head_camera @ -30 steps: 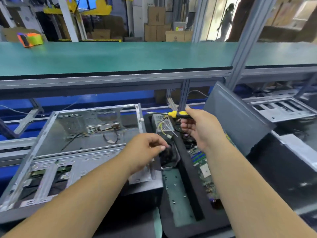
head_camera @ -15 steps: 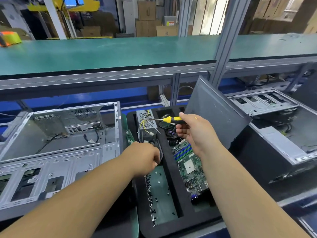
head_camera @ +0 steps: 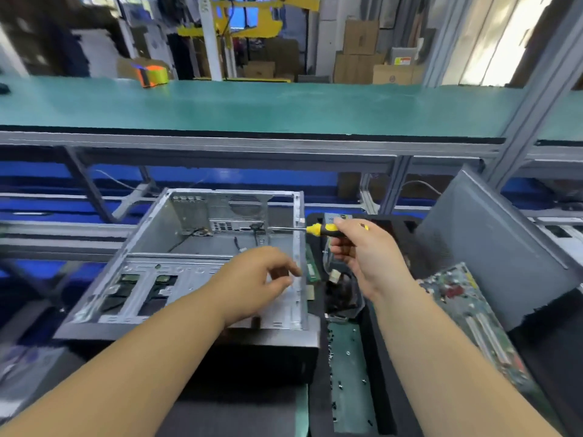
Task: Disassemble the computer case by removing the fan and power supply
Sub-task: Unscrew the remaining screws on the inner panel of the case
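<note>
The open grey computer case (head_camera: 202, 244) lies on its side in front of me, with loose cables on its floor. My left hand (head_camera: 262, 279) hovers by the case's right edge with loosely curled fingers and holds nothing. My right hand (head_camera: 366, 253) grips a yellow-and-black screwdriver (head_camera: 321, 229), whose shaft points left over the case's rim. The black fan (head_camera: 344, 294) lies in the black foam tray (head_camera: 318, 357) beside the case. The power supply (head_camera: 331, 217) shows only as a sliver at the tray's far end, behind my right hand.
A motherboard (head_camera: 467, 298) lies in the tray's right compartment, and several small screws (head_camera: 347, 373) in its green-floored one. A grey side panel (head_camera: 492, 247) leans on the right. A green shelf (head_camera: 252, 105) runs overhead on metal posts, with an orange-and-yellow tape roll (head_camera: 153, 74) on it.
My left hand let go of the black fan in the tray and moved left to the case's edge. My right hand kept the screwdriver. The view swung left.
</note>
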Motion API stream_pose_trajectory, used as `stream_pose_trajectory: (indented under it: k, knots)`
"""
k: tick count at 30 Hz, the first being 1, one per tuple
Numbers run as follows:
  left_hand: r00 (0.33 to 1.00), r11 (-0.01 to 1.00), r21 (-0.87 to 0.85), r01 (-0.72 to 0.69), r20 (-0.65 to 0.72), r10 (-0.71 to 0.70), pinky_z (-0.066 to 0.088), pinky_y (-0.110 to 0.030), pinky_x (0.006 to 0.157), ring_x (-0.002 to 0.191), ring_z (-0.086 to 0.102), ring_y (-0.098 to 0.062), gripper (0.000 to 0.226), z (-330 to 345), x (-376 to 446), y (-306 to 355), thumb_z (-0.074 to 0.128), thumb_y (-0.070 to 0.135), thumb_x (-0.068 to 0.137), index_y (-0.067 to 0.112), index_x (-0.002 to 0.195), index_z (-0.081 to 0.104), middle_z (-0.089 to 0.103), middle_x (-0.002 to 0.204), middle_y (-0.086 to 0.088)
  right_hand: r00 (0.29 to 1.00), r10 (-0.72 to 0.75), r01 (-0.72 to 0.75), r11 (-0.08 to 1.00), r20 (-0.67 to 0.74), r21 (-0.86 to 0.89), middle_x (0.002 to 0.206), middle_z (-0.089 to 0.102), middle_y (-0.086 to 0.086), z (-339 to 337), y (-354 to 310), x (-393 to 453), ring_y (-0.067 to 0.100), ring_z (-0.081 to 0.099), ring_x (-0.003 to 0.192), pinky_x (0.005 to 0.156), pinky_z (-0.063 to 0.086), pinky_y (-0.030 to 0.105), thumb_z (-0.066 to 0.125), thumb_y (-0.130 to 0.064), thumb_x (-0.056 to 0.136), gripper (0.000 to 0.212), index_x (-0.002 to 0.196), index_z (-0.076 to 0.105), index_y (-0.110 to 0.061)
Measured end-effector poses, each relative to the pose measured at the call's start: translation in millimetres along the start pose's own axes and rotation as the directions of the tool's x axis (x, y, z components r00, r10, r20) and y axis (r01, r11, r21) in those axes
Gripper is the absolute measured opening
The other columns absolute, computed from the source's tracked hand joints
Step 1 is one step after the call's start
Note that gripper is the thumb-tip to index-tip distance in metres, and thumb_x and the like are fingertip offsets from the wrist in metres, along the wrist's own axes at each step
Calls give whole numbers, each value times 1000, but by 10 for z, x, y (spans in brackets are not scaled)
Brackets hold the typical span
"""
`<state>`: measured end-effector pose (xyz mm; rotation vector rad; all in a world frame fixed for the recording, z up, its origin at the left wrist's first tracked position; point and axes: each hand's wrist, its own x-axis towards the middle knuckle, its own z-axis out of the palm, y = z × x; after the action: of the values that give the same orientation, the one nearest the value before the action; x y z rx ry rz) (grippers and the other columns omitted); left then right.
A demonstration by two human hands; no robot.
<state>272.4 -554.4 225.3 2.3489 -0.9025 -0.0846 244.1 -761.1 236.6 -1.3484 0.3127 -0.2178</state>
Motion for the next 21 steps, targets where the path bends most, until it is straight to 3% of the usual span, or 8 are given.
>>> stream_pose_trajectory:
  k: [7, 11, 13, 17, 21]
  knots:
    - [972, 988, -26, 152, -174, -154, 39, -4, 76, 88, 57, 2, 14, -473, -501, -586, 66, 18, 90, 29, 95, 71, 62, 88, 15, 989, -21, 27, 999, 146, -39, 67, 68, 2, 827, 136, 65, 11, 60, 60, 56, 50, 22, 71, -24, 89, 15, 76, 72, -18]
    - [924, 955, -80, 285, -244, -296, 40, -3, 75, 91, 56, 6, 16, -672, -759, -984, 68, 17, 88, 32, 90, 68, 61, 91, 17, 984, -93, 106, 991, 149, -81, 63, 65, -6, 1184, 270, 35, 7, 53, 57, 59, 48, 23, 73, -25, 87, 18, 71, 66, -20]
    - [919, 945, -37, 324, -225, -324, 40, -3, 77, 93, 55, 6, 18, -755, -822, -1145, 69, 17, 86, 34, 90, 66, 60, 93, 18, 981, -122, 142, 981, 149, -131, 62, 64, -8, 1337, 332, 11, 5, 52, 57, 60, 48, 24, 72, -28, 88, 19, 73, 63, -20]
    - [943, 944, 59, 324, -97, -317, 45, -21, 85, 94, 54, 2, 23, -876, -834, -1331, 68, 16, 82, 37, 92, 64, 59, 97, 20, 978, -149, 182, 952, 144, -248, 65, 67, -8, 1606, 389, -56, 5, 54, 61, 71, 51, 35, 69, -35, 89, 23, 77, 61, -18]
    - [959, 954, 95, 284, -45, -281, 43, -21, 83, 93, 51, 0, 25, -908, -798, -1461, 65, 14, 81, 35, 96, 65, 58, 99, 19, 964, -202, 254, 886, 171, -387, 69, 69, -6, 1822, 378, -135, 8, 58, 63, 70, 51, 36, 68, -39, 89, 26, 73, 59, -20]
